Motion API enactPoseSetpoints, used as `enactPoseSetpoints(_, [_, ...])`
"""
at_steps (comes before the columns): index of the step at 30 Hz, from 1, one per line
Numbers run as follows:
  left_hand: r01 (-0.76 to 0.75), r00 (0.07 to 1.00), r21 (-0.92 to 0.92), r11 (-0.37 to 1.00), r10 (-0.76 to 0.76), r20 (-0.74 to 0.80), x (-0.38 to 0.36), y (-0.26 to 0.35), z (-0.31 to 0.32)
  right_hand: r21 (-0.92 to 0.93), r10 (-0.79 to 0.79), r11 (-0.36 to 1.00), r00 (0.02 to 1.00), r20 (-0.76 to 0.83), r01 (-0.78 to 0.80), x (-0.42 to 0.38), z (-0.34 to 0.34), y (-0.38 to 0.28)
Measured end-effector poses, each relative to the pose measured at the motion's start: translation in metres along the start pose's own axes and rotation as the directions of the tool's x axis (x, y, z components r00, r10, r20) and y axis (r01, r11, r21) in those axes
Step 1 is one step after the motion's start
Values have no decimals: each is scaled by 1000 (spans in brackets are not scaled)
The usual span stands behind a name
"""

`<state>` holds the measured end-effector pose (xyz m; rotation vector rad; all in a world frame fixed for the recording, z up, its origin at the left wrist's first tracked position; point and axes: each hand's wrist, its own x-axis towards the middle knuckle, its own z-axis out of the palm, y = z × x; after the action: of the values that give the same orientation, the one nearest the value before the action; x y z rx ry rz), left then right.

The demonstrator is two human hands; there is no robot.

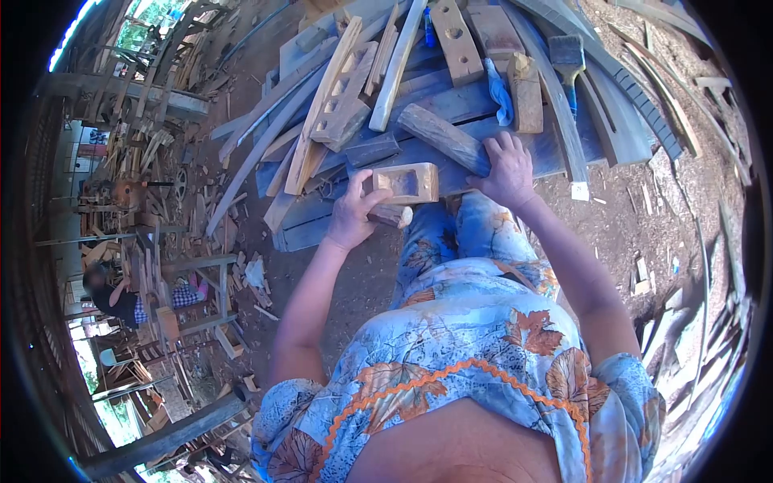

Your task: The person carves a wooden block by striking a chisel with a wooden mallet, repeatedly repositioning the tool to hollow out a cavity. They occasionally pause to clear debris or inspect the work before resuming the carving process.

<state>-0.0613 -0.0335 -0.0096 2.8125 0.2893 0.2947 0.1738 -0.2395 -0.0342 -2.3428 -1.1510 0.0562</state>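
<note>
My left hand [354,211] is closed on a small wooden block [409,183] with rectangular recesses in its upper face. Beneath that block, near my fingers, is a short rounded wooden piece [392,215]. My right hand [507,171] rests on the lower end of a dark, weathered wooden bar [443,137], its fingers curled over it. The bar lies slanted across the blue-grey plank worktop [475,105]. Left of it lie a short dark block [373,150] and a longer slotted block [346,101].
A brush [567,60], a blue cloth [498,95], a holed wooden block [456,40] and long curved strips [564,113] lie on the worktop. Wood scraps cover the ground both sides. A person [121,298] is at the far left.
</note>
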Motion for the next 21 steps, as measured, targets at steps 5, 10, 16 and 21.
enactPoseSetpoints(5, [0,1000,-30,1000,0,6,-3,1,1,-3,2,1000,1000,11,-2,0,0,-1])
enactPoseSetpoints(10, [47,999,-77,996,-47,-8,3,8,-10,-42,20,999,999,39,-18,0,-1,-4])
enactPoseSetpoints(16, [31,999,-204,978,-27,19,5,-11,-9,-40,31,999,998,56,-29,1,-2,-5])
enactPoseSetpoints(21, [125,992,-296,947,-117,43,9,-15,-8,-35,28,999,998,50,-26,0,-2,-4])
